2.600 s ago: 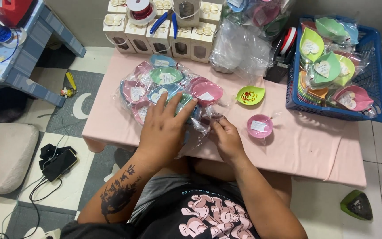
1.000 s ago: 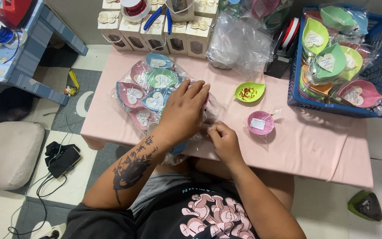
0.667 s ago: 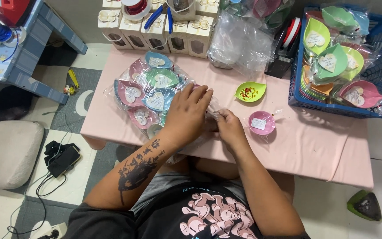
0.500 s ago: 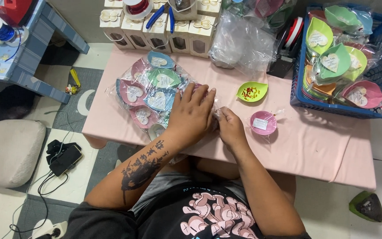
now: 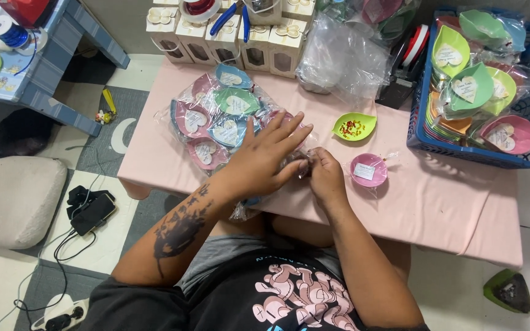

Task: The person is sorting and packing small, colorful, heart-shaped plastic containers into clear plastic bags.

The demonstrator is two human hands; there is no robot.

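A clear plastic bag packed with several pink, green and blue heart-shaped dishes lies on the pink table. My left hand rests flat on the bag's near right end with its fingers spread. Touching those fingertips, my right hand has its fingers pinched on the clear plastic at the bag's end. What lies under the hands is hidden.
A wrapped pink dish and a green dish with small beads sit to the right of my hands. A blue basket holds more wrapped dishes. White boxes and crumpled clear bags line the back. A phone with cables lies on the floor.
Both hands have moved from the table's front edge up onto the bag's right end. The right fingers have closed in against the left fingertips.
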